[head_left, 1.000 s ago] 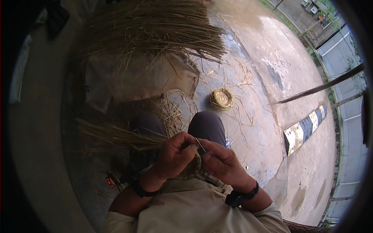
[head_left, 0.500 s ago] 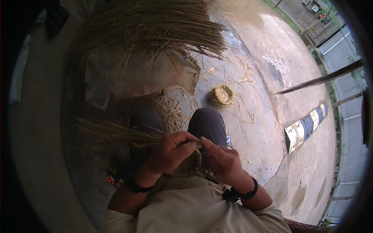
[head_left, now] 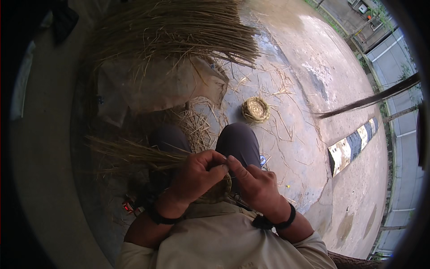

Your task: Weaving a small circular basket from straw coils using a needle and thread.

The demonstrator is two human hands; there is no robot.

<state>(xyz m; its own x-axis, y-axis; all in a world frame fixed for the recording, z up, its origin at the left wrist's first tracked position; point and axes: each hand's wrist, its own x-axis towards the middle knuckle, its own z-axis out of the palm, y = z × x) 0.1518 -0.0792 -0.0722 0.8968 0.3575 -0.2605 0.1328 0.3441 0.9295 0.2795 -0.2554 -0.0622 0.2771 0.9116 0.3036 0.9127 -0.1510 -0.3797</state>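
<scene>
My left hand (head_left: pixel 199 175) is closed over my lap, its thumb and forefinger pinched together. Close against it, my right hand (head_left: pixel 259 184) is also closed, its fingertips meeting the left ones. Whatever lies between the fingertips is too thin and small to make out. Partly hidden under both hands, a woven straw piece (head_left: pixel 218 192) with a curved rim rests in my lap. A bundle of long straw (head_left: pixel 134 153) lies across my left thigh, its near end passing behind my left hand.
A large heap of straw stalks (head_left: pixel 179 31) lies ahead, over a pale sheet (head_left: pixel 156 85). A small round straw basket (head_left: pixel 255 110) sits beyond my right knee, among loose straw bits (head_left: pixel 197 127). A black-and-white striped block (head_left: pixel 354 145) lies to the right, below a slanting dark pole (head_left: pixel 371 96).
My right hand has shifted slightly, and its forefinger tip has slid a little toward the left hand. The left hand stays almost where it was.
</scene>
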